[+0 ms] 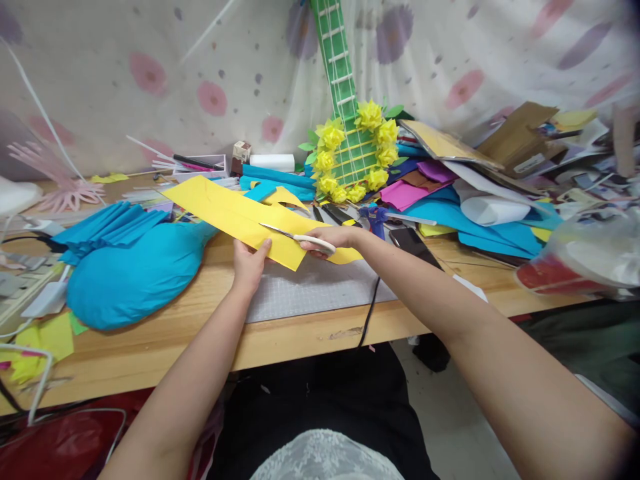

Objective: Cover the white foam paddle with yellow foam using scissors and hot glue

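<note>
A long sheet of yellow paper [225, 210] is pinched at its lower edge by my left hand [249, 263], thumb on top and the other fingers underneath. My right hand [333, 240] is closed round the white-handled scissors [317, 243], whose blades point left over the paper and into a cut in it. Part of the paper extends to the right under my right hand. Beneath the paper lies a grey gridded cutting mat [300, 295] on the wooden table [320, 342].
A blue wrapped rounded shape [137, 277] lies at left. Behind the paper stands a green guitar shape [340, 73] with yellow paper flowers [330, 135]. A blue glue gun [376, 220], coloured sheets [490, 227] and a clear plastic tub [583, 257] are at right.
</note>
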`<state>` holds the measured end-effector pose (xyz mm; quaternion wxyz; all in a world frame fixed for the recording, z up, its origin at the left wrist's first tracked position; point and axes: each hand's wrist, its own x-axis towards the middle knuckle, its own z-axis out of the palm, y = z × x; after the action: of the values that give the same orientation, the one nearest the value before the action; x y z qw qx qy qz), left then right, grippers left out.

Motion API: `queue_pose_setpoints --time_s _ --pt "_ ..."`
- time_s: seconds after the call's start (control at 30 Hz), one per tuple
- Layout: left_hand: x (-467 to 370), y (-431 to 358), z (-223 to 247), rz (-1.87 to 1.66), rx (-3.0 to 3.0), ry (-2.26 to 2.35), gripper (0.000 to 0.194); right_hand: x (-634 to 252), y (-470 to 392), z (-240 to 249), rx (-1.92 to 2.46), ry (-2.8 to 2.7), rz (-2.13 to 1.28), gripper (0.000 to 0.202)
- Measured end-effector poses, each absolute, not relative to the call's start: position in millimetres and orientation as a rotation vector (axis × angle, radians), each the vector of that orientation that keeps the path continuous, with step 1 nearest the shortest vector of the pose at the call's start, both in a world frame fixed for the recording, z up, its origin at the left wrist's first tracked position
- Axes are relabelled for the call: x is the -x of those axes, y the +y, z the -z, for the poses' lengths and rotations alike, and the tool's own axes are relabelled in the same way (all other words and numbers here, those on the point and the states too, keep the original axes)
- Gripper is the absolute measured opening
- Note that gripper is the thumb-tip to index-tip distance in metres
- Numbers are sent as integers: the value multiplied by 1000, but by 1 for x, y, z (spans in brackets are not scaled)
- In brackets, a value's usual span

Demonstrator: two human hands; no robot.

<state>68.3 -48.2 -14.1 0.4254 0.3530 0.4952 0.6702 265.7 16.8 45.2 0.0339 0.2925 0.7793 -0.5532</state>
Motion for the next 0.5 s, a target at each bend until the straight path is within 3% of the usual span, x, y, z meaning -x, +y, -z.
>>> queue_pose_setpoints --time_s 0.37,0.5 --pt "-69 -49 14 -1685 -889 1203 55 -264 16 -46 -898 2439 1705 59" --pt "-65 -49 6 -1702 -751 1206 41 -267 17 -48 -892 2433 1720 59"
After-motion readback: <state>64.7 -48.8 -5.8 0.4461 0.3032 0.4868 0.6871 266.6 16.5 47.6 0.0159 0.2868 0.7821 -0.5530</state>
